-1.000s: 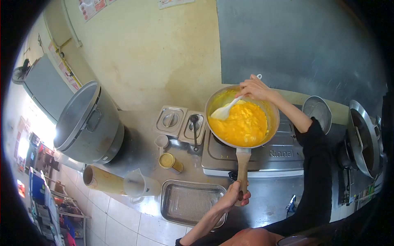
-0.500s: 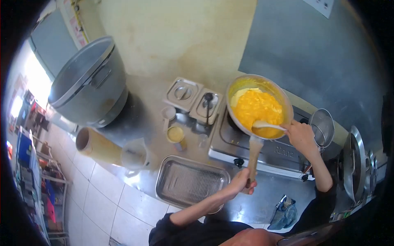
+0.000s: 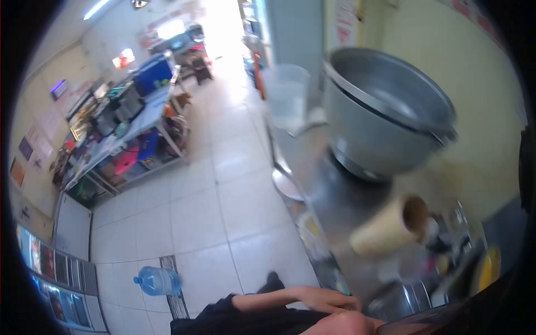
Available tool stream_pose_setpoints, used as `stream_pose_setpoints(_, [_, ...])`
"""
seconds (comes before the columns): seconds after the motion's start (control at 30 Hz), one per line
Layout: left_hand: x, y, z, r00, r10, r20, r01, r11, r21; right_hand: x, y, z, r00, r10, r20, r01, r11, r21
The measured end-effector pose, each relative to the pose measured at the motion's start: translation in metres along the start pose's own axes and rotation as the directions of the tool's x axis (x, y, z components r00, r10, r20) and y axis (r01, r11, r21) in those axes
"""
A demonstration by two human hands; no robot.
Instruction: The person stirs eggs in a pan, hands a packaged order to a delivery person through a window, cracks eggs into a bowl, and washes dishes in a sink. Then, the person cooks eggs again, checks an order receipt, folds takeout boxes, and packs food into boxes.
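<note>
Motion blurs the view. My left hand [image 3: 326,300] is low in the frame, by the counter's front edge. Its fingers are smeared, and what they hold, if anything, cannot be made out. My right hand is out of view. At the lower right edge, part of the pan [image 3: 489,269] shows with yellow food in it. A wire-mesh tray [image 3: 399,298] lies between my left hand and the pan. Beyond it, a pale yellow roll or tube [image 3: 388,226] rests on the counter [image 3: 349,204].
A large grey pot [image 3: 385,111] stands on the counter, with a translucent container [image 3: 286,95] to its left. Across the tiled floor [image 3: 195,195] is a cluttered worktable [image 3: 137,120]. A blue water bottle [image 3: 159,281] lies on the floor near a drain strip.
The view has swung left, toward the room. The pan has shifted to the lower right edge, and my right hand with the white spatula has left the view.
</note>
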State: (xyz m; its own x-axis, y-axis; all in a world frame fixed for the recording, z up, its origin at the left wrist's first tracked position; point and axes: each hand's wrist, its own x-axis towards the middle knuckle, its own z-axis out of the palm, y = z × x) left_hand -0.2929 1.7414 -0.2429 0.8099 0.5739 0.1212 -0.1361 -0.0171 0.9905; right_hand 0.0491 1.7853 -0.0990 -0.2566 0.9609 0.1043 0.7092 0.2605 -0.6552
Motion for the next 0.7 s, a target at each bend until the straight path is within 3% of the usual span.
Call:
stream_pose_setpoints(0.07, [-0.113,0.064,-0.054,0.943,-0.129,-0.308,0.144,0.989,0.026,0.046,-0.064,0.069,0.962,-0.096,0.257,0.071,0.992,0.105])
stream_pose_setpoints(0.1, [-0.159,0.093,-0.068,0.786,0.021,-0.618,0.069,0.990,0.122,0.071,-0.095,0.104,0.915,-0.146,0.376,0.097,0.984,0.147])
stream_pose_setpoints(0.13, [-0.188,0.129,-0.077,0.512,0.274,-0.814,0.039,0.939,0.341,0.098,-0.127,0.139,0.856,-0.187,0.482,0.112,0.977,0.181])
stream_pose_setpoints(0.17, [-0.212,0.156,-0.091,0.172,0.512,-0.841,0.096,0.841,0.532,0.125,-0.157,0.173,0.787,-0.223,0.575,0.122,0.970,0.209])
stream_pose_setpoints(0.2, [-0.240,0.176,-0.115,0.028,0.733,-0.680,0.207,0.661,0.721,0.152,-0.191,0.205,0.714,-0.252,0.653,0.126,0.964,0.234])
stream_pose_setpoints(0.27, [-0.301,0.211,-0.166,-0.018,0.944,-0.329,0.387,0.310,0.868,0.202,-0.252,0.275,0.566,-0.311,0.764,0.133,0.948,0.288])
stream_pose_setpoints(0.33, [-0.353,0.239,-0.230,-0.129,0.991,-0.039,0.421,0.090,0.903,0.254,-0.301,0.347,0.427,-0.354,0.832,0.129,0.935,0.331])
stream_pose_setpoints(0.4, [-0.409,0.259,-0.296,-0.169,0.978,0.119,0.363,-0.050,0.930,0.310,-0.347,0.425,0.308,-0.379,0.873,0.106,0.925,0.364])
stream_pose_setpoints(0.53, [-0.483,0.284,-0.407,-0.535,0.838,0.108,0.414,0.149,0.898,0.438,-0.429,0.599,0.142,-0.456,0.879,0.047,0.890,0.454])
stream_pose_setpoints(0.6, [-0.528,0.303,-0.466,-0.586,0.803,0.111,0.422,0.185,0.887,0.505,-0.488,0.703,0.093,-0.469,0.879,-0.002,0.882,0.471])
stream_pose_setpoints(0.63, [-0.552,0.304,-0.498,-0.518,0.847,0.122,0.571,0.236,0.786,0.538,-0.523,0.757,0.074,-0.445,0.892,-0.029,0.893,0.448])
stream_pose_setpoints(0.67, [-0.577,0.306,-0.533,-0.445,0.887,0.128,0.704,0.258,0.661,0.570,-0.553,0.822,0.099,-0.473,0.876,0.052,0.881,0.470])
stream_pose_setpoints(0.7, [-0.601,0.310,-0.571,-0.432,0.888,0.159,0.722,0.236,0.650,0.593,-0.586,0.887,0.152,-0.505,0.850,0.097,0.863,0.495])
